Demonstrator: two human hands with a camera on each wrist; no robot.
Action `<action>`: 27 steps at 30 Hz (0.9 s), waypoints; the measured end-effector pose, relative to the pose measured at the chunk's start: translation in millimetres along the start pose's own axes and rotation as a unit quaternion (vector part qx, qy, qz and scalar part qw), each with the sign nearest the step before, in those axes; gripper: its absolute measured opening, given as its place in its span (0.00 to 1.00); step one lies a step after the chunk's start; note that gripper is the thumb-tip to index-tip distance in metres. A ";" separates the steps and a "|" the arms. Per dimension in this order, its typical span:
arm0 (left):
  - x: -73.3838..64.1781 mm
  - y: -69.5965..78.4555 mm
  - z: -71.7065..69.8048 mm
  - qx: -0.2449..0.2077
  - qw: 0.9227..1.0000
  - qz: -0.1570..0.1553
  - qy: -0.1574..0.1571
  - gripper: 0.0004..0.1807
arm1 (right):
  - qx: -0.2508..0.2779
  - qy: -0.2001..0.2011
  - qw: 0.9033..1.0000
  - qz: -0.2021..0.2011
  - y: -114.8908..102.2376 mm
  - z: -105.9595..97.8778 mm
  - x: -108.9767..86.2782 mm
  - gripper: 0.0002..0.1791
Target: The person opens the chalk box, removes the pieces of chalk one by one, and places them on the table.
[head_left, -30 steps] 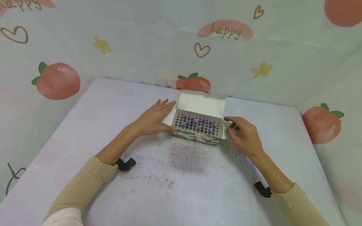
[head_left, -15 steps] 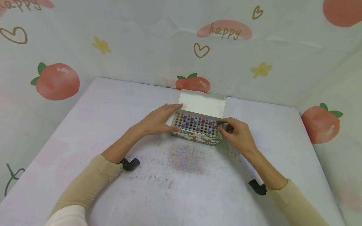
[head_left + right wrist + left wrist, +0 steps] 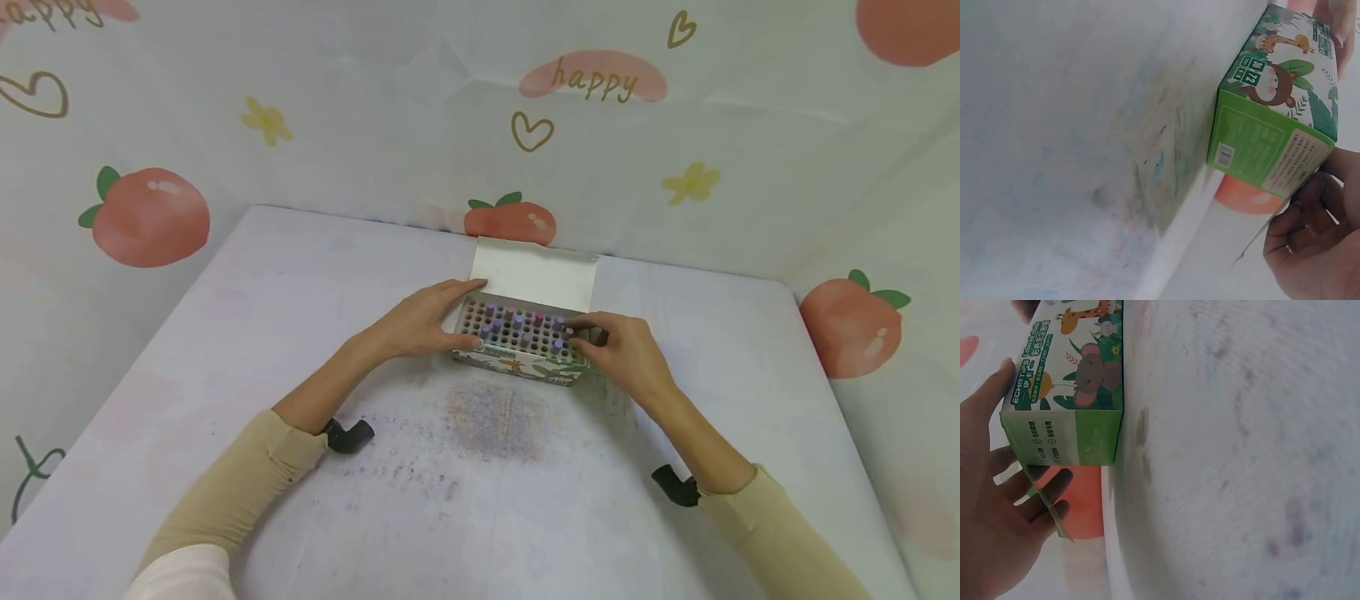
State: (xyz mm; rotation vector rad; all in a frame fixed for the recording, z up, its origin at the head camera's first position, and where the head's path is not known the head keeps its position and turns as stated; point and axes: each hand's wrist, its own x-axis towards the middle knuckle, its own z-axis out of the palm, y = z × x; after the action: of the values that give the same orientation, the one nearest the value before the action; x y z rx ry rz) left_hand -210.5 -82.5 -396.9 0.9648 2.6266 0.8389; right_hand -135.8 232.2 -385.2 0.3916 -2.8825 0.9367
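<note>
A printed cardboard chalk box (image 3: pixel 517 367) stands at the back middle of the table, its white lid (image 3: pixel 536 273) raised behind it. Inside, several purple and pink chalk sticks poke up from a holder full of round holes. My left hand (image 3: pixel 416 321) spans the box's left end, thumb on the front top edge and fingers fairly straight near the lid and side flap (image 3: pixel 1041 497). At the right end, my right hand (image 3: pixel 626 346) pinches a pinkish chalk stick (image 3: pixel 567 333) between thumb and index finger. The right wrist view hides those fingertips behind the box's green end (image 3: pixel 1260 140).
Chalk smudges (image 3: pixel 498 421) mark the white tabletop in front of the box. A fruit-printed cloth backdrop (image 3: pixel 405 150) rises behind the table. Black curved wrist pieces (image 3: pixel 350 436) sit on both forearms.
My right hand has moved left from the box's right flap onto the chalk stick. The left hand has slid slightly right, with its thumb further along the front edge.
</note>
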 end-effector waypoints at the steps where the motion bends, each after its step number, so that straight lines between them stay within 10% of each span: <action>1: -0.2 0.1 -0.1 -0.002 1.000 0.000 -0.001 0.50 | -0.002 -0.005 1.000 0.007 -1.1 -0.1 1.0 0.12; 27: -0.9 -1.6 1.2 -0.037 0.999 -0.003 -0.006 0.51 | 0.013 0.071 0.997 0.004 -2.8 12.6 3.4 0.11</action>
State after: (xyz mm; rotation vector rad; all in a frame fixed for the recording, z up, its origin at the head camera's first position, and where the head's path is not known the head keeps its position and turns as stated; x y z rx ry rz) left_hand -210.1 -83.6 -398.9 0.9404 2.5674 0.9208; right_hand -138.4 221.9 -393.3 0.3016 -2.7485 0.9631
